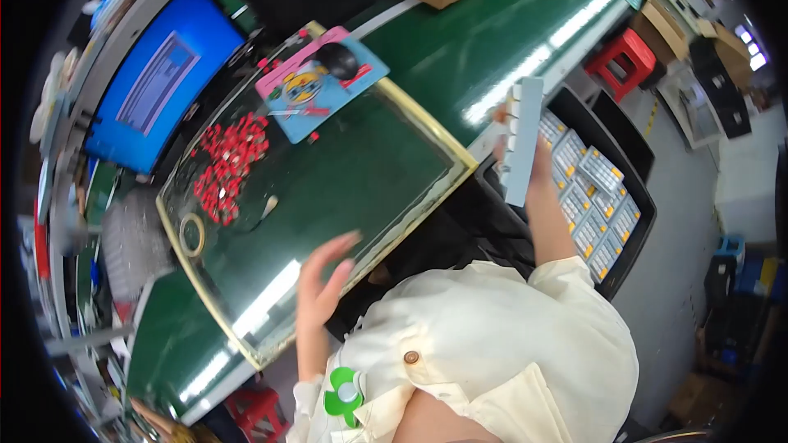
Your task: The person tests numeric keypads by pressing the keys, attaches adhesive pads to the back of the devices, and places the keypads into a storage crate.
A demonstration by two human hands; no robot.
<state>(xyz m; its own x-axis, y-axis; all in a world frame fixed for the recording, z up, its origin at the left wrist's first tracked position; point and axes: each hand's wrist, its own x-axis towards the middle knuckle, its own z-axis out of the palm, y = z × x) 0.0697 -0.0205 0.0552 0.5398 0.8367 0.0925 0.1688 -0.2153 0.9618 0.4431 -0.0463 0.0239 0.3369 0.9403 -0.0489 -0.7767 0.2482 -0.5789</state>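
Observation:
My right hand (pixel 542 166) is wrapped round a small light-grey keypad (pixel 524 139), held on edge so that its white keys face left. It is raised between the workbench and a black bin. Inside that bin (pixel 648 226) lie several similar keypads (pixel 603 171) with white, grey and orange keys. My left hand (pixel 320 279) hovers over the front edge of the yellow-rimmed work mat (pixel 328 189), fingers apart and holding nothing. It is slightly blurred.
On the mat lie many small red pieces (pixel 230 166), a tape roll (pixel 192 235) and a brush-like tool (pixel 269 205). A mouse (pixel 336 60) rests on a mouse pad (pixel 361 74). A monitor (pixel 164 74) stands behind. A red stool (pixel 621 61) is beyond the bin.

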